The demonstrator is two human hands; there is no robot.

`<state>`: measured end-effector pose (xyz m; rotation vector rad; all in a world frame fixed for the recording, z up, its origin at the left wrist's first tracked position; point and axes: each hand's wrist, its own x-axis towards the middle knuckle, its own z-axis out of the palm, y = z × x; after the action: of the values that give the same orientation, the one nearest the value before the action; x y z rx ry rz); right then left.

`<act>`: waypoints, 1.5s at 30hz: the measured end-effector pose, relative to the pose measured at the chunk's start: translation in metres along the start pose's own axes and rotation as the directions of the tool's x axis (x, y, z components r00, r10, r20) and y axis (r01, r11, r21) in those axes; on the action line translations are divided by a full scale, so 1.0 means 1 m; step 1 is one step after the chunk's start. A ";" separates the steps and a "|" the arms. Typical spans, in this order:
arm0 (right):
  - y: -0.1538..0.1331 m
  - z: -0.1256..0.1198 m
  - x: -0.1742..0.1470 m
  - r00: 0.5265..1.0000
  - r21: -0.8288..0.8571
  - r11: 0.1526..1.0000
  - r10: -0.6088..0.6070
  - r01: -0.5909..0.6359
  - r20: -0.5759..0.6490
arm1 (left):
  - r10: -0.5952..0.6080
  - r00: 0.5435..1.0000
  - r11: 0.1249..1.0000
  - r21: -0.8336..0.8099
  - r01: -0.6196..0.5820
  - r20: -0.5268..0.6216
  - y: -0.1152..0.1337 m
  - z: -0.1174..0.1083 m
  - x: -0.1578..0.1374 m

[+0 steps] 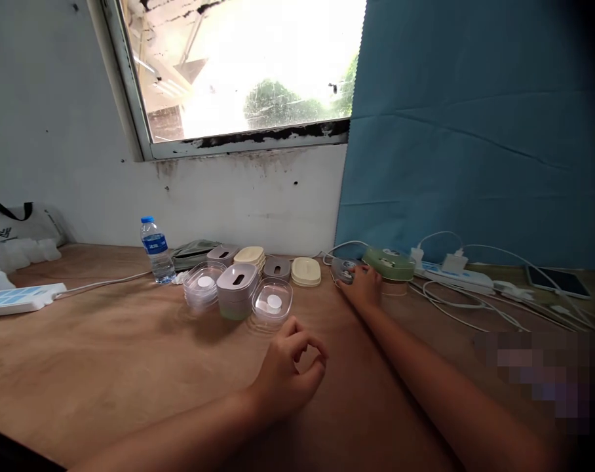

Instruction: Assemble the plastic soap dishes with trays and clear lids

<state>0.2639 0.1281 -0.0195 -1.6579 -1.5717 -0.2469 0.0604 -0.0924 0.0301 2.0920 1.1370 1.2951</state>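
My right hand [364, 285] reaches to the back of the table, its fingers bent at the edge of a clear lid-like piece with a dark print [344, 267]. Part of that piece is hidden behind the fingers. Just right of it sits a green-lidded box [390, 263]. Nearer to me, my left hand [293, 367] hovers over the table, loosely curled and holding nothing visible. Beyond it lie clear round-cornered lids [272, 301] with a white disc. Mauve slotted containers [237, 282], more stacked clear lids [204, 282] and cream lids [306, 271] stand close by.
A water bottle [157, 252] stands by the wall, with a grey-green pouch [194, 252] beside it. Power strips lie at left [25, 298] and right [455, 276]. White cables [455, 301] loop over the right side near a phone [557, 280]. A blue cloth [474, 131] hangs behind.
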 end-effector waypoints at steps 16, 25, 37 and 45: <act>0.006 0.005 0.001 0.990 0.042 0.998 -0.045 0.051 -0.137 | -0.251 0.967 0.944 -0.235 0.233 -0.045 -0.029 0.013 0.005; 0.002 -0.047 -0.040 0.976 0.184 0.975 -0.089 0.126 -0.199 | -0.141 0.988 0.976 -0.174 0.127 -0.068 -0.031 0.007 0.005; 0.001 -0.159 -0.126 0.697 0.558 0.686 -0.674 0.467 0.246 | 0.223 0.959 0.974 0.012 -0.228 0.174 -0.034 -0.011 0.008; 0.000 -0.163 -0.119 0.595 0.698 0.617 -0.730 0.363 0.336 | 0.141 0.879 0.974 -0.225 -0.039 0.455 -0.046 -0.013 0.010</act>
<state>0.3023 -0.0684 0.0096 -0.6942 -2.3646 0.4573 0.0321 -0.0590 0.0089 2.1522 0.6672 0.8269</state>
